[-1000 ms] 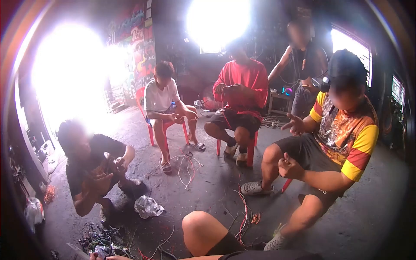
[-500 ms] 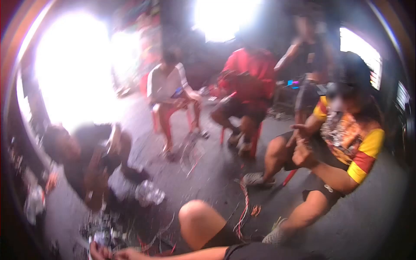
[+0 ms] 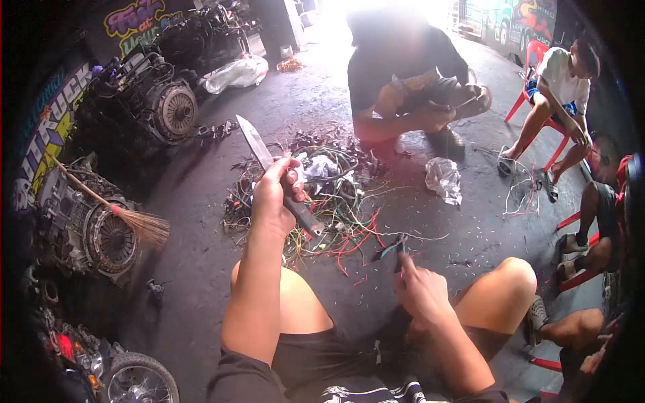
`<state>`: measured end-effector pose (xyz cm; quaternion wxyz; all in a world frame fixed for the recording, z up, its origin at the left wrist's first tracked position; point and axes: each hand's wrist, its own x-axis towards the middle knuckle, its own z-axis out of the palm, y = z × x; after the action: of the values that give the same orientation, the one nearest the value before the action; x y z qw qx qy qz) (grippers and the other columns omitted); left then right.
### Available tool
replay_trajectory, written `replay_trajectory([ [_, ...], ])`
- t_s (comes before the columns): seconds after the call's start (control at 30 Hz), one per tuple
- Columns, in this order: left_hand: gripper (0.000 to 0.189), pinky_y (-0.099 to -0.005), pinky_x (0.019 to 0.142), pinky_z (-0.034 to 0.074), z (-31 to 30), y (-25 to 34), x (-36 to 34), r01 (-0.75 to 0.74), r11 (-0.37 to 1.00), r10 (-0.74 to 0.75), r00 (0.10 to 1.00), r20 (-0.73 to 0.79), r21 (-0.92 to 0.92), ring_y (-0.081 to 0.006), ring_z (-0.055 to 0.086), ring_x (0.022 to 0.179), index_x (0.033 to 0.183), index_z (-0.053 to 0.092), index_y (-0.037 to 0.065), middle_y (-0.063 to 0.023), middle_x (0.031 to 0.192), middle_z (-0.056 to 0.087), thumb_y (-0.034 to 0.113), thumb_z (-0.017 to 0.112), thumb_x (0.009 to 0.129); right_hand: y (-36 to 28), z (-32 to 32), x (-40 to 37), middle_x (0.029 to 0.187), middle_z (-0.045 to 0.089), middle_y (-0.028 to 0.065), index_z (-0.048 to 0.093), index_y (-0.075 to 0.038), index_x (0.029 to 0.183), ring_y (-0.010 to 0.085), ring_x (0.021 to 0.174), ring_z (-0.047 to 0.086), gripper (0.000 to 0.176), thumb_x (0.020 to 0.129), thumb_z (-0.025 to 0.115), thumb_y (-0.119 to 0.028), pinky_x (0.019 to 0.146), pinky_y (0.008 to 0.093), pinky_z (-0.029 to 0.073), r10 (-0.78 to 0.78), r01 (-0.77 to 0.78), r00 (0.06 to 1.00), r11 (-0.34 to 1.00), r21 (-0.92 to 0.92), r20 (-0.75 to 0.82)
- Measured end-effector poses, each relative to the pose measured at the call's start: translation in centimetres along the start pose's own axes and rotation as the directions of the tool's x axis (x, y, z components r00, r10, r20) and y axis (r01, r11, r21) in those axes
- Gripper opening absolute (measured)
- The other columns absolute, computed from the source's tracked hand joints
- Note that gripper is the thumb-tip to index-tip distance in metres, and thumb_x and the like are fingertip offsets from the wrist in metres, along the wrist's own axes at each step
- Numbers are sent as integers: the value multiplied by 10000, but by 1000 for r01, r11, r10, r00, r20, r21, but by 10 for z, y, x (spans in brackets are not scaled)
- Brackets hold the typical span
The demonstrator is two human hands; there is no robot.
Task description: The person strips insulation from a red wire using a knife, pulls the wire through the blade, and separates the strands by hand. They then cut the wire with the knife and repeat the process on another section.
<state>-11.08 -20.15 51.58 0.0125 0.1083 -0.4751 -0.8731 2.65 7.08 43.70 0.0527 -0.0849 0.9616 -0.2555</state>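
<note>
My left hand [image 3: 275, 191] is closed around a large knife [image 3: 255, 144], its wide blade pointing up and away to the left and its handle end down to the right. Below and beyond that hand lies a tangled pile of wires [image 3: 336, 195] in green, red, white and black. My right hand [image 3: 422, 289] grips a small dark tool [image 3: 400, 255], perhaps pliers or cutters, near the pile's right edge. A teal piece shows beside the tool's tip.
Across the pile a person [image 3: 403, 87] crouches, holding a thin strand. Crumpled clear plastic [image 3: 443, 180] lies to the right. Engine parts [image 3: 178, 107], a broom [image 3: 138, 218] and a wheel [image 3: 138, 383] line the left. Seated people [image 3: 564, 94] are at the right.
The view has swung from the seated people towards the wire pile and engine parts. My left hand now shows raised with the knife, and my right hand with the dark tool.
</note>
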Motion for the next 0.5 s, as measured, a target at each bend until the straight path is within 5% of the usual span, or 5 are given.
replay_trajectory([
  [0.03,174,-250,480,379,3,-1,-7,17,1000,-17,1000,14,1,-78,435,538,928,553,90,47,653,448,254,573,982,-2,-1,3,866,696,149,551,-15,1263,394,791,662,371,945,573,-206,749,478,536,56,-55,998,994,-93,9],
  [0.13,186,-250,497,388,10,-8,-21,94,995,-91,991,102,-27,-82,447,567,960,546,80,40,666,453,260,554,1005,-29,-10,30,982,695,179,514,13,1309,381,895,670,425,958,568,-220,827,443,532,-273,341,873,934,106,-404],
  [0.23,205,-257,525,407,28,-13,-36,219,970,-192,958,211,-110,-94,501,620,972,556,82,27,710,507,285,565,1005,-60,-14,59,1026,684,181,543,10,1265,289,941,678,354,983,561,-202,853,378,520,-356,529,847,646,551,-396],
  [0.33,219,-252,533,418,40,-12,-41,165,986,-163,974,156,5,-114,588,703,987,565,83,2,784,594,302,569,1005,-68,-18,60,1009,684,159,566,19,1215,196,911,654,277,1010,540,-166,817,328,508,-261,232,959,512,827,-108],
  [0.5,363,-210,512,452,40,1,-56,77,988,-108,962,251,131,-179,653,984,1222,554,22,-128,1105,677,306,585,997,-69,-32,61,765,634,46,608,18,1137,71,694,562,226,1042,505,-160,624,258,464,-137,150,986,509,847,-93],
])
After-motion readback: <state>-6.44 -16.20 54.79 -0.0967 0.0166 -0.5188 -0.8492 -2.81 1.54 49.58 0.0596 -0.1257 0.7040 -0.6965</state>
